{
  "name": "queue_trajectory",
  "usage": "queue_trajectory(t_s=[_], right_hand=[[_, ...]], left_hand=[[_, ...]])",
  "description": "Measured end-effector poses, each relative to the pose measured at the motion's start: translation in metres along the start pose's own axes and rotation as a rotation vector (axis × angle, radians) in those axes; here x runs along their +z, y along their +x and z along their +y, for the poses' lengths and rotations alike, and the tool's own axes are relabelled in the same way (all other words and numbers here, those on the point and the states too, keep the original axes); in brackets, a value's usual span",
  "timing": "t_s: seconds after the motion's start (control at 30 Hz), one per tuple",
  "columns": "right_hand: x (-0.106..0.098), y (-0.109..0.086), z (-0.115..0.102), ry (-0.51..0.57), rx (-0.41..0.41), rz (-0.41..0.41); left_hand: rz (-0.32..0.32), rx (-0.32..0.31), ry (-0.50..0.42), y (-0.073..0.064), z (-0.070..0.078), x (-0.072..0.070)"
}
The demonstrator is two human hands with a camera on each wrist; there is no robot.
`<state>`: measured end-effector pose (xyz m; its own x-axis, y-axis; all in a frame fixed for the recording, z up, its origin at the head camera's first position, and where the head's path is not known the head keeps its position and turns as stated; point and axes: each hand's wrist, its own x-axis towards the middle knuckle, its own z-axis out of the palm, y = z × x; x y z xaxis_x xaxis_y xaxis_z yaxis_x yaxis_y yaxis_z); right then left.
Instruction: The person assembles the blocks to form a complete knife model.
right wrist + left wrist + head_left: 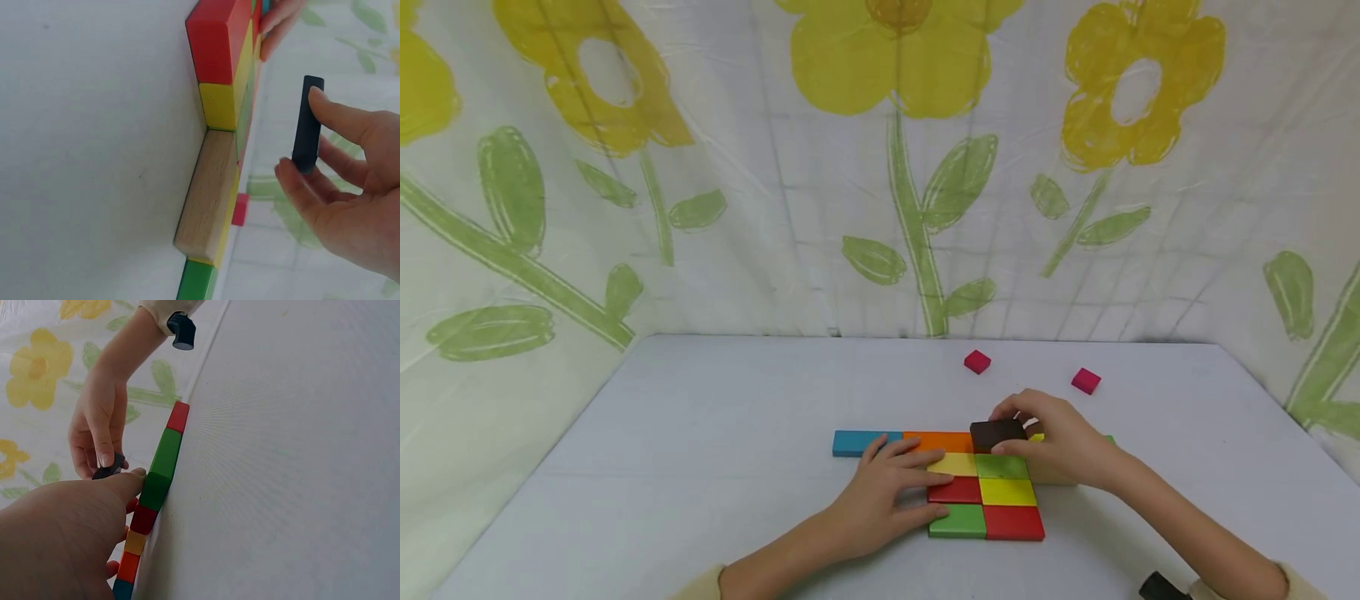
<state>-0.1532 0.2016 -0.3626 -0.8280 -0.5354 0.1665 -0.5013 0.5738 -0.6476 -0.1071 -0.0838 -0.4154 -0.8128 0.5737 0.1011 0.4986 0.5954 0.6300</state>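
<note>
Flat coloured blocks lie edge to edge on the table: blue (856, 443) and orange (940, 442) in the back row, then pale yellow (957, 464), green (1002, 467), yellow (1009, 492) and red (1015, 523). My left hand (880, 500) rests along their left side, fingers spread and touching several of them. Between thumb and fingertips, my right hand (1063, 437) pinches a black block (997, 434) above the back of the layout; the right wrist view shows it raised off the others. A plain wooden block (209, 194) adjoins the yellow one, partly hidden by the right hand in the head view.
Two small crimson blocks, one behind the layout (977, 362) and one farther right (1086, 381), lie apart on the white table (700, 400). A green block (197, 281) lies past the wooden one. A flower-printed curtain (820, 275) hangs behind the table.
</note>
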Motion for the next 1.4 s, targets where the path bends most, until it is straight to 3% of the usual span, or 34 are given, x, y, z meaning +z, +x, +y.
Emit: queue_trajectory(t_s=[0.6, 0.77, 1.03, 1.27, 1.4], right_hand=[[-0.009, -0.043, 0.0, -0.008, 0.047, 0.01], [-0.012, -0.052, 0.002, -0.036, 0.106, 0.003], [-0.014, -0.068, 0.016, -0.061, 0.101, 0.039], [-0.014, -0.076, 0.026, -0.063, 0.146, 0.019], [-0.014, -0.077, 0.029, -0.067, 0.117, 0.034]], left_hand=[[-0.01, -0.009, -0.002, 0.0, 0.001, -0.001], [-0.012, -0.012, 0.001, 0.0, 0.001, 0.0], [-0.024, -0.017, 0.002, 0.001, 0.001, 0.0], [-0.03, -0.029, 0.012, 0.001, 0.002, -0.001], [-0.02, -0.021, 0.011, 0.0, 0.002, -0.001]])
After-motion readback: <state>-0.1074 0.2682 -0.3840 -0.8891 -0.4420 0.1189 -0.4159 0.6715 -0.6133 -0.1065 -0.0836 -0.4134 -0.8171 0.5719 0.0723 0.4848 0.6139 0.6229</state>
